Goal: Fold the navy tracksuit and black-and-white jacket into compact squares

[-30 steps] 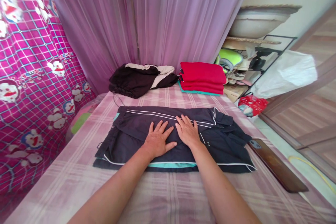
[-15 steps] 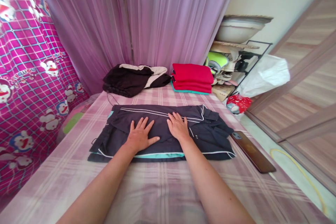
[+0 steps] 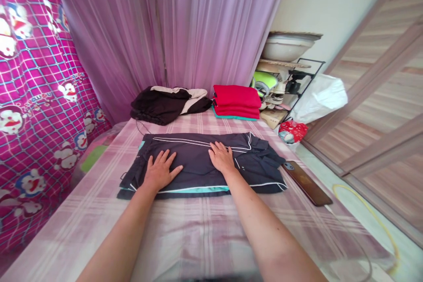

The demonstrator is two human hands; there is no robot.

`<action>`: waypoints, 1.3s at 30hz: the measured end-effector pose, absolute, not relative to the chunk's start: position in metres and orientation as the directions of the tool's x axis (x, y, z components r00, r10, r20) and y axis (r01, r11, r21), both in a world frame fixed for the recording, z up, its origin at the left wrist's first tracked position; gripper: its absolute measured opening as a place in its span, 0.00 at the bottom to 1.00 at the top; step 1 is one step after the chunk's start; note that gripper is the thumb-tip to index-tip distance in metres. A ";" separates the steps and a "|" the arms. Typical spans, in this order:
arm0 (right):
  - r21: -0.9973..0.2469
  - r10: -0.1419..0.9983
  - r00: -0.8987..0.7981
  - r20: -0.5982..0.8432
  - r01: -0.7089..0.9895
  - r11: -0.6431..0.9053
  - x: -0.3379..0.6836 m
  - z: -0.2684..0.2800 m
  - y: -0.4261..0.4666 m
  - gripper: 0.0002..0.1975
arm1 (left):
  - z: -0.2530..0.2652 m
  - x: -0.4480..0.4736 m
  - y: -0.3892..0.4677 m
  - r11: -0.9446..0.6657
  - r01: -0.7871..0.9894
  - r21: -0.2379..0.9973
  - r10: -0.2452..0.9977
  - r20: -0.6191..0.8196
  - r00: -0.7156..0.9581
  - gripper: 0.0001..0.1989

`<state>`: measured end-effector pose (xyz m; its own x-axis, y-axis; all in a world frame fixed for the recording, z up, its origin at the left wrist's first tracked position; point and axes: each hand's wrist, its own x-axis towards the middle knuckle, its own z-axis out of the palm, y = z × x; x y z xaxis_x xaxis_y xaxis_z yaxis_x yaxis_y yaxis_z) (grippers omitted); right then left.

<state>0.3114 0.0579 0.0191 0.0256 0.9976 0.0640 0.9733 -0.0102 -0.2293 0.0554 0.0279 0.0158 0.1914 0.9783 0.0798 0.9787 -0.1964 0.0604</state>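
Observation:
A dark navy garment (image 3: 194,158) with white piping and a turquoise lining lies folded across the bed, its long side towards me. My left hand (image 3: 161,171) rests flat on its left part, fingers spread and thumb pointing right. On the middle of the cloth, right of centre, lies my right hand (image 3: 221,157), palm down with the fingers stretched out. Neither hand grips anything. The garment's right end is bunched and reaches a phone (image 3: 307,183) lying back up with a cable plugged in.
Behind the garment lie a crumpled black and white garment (image 3: 165,105) and a folded red stack (image 3: 236,102) with turquoise beneath. Purple curtains (image 3: 198,26) hang at the back. Right of the bed (image 3: 198,233) stand a rack (image 3: 312,81) with shoes and a basin (image 3: 287,47), plus bags.
My left hand has slid left over the navy garment. My right hand stays at about the same place on the cloth. The camera view has shifted slightly.

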 end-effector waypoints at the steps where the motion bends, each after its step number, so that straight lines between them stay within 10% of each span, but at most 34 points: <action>1: -0.231 0.998 0.026 0.065 0.973 -0.010 0.311 0.020 0.058 0.26 | 0.016 0.056 0.028 -0.195 0.979 0.064 0.978 0.081 0.190 0.34; 39: -0.215 0.992 0.004 0.124 0.976 0.023 0.319 0.007 0.058 0.25 | 0.021 0.044 0.028 0.013 1.000 0.010 0.991 0.132 -0.015 0.34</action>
